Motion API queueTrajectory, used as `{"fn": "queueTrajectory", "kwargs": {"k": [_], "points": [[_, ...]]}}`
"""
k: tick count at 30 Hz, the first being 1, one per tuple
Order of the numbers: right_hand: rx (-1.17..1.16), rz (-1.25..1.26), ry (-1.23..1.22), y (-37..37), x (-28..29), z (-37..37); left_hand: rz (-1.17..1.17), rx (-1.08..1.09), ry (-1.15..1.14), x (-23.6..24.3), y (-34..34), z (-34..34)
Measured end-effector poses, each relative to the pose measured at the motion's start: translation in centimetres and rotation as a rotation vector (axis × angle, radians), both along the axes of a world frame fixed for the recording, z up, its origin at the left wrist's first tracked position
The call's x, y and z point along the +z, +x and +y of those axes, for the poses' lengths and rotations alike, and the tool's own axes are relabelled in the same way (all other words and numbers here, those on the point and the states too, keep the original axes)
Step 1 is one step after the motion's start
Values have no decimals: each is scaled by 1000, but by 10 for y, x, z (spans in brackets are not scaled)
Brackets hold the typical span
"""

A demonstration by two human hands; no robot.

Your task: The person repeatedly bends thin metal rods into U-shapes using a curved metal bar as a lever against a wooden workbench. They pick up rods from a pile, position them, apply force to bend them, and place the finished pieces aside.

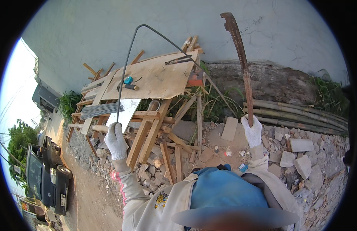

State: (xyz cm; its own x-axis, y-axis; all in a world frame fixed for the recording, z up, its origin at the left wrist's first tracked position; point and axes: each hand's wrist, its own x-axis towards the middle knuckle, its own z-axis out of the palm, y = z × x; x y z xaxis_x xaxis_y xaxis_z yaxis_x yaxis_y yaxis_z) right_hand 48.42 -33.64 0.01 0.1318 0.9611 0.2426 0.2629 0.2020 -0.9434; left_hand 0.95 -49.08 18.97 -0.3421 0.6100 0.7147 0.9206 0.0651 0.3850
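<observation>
My left hand (116, 140), in a white glove, is closed around the lower end of a thin steel rod (126, 65). The rod rises, bends sharply near the top and slants down to the right behind the wooden bench. My right hand (252, 131), also in a white glove, grips the lower end of a long rusty flat bar (242, 61). That bar stands nearly upright, with a notched, hooked tip at its top. Both hands are raised in front of me, well apart. The rod's far end is hidden among the plants.
A rough wooden bench with a plywood top (159, 77) stands ahead, carrying a blue tape measure (127, 80) and a hand tool (178, 59). A bundle of steel rods (99, 109) lies at its left. Bamboo poles (301, 113), rubble (297, 158), a dark car (47, 173) and a grey wall (109, 30) surround it.
</observation>
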Motion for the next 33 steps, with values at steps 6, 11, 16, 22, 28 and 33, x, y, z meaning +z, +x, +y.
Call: {"fn": "queueTrajectory", "kwargs": {"k": [6,11,16,22,28,33], "points": [[61,30,186,7,32,79,-279,-143,-242,-23,23,-5],[308,277,-245,2,11,94,-351,-123,-287,-58,35,12],[9,-259,-152,18,3,112,-300,-95,-350,-109,50,49],[-83,-719,-64,34,34,155,-308,-135,-409,-146,57,104],[-36,-909,-14,37,67,195,-384,-138,-529,-157,68,120],[46,-919,-24,37,78,213,-458,-153,-544,-149,75,118]]}}
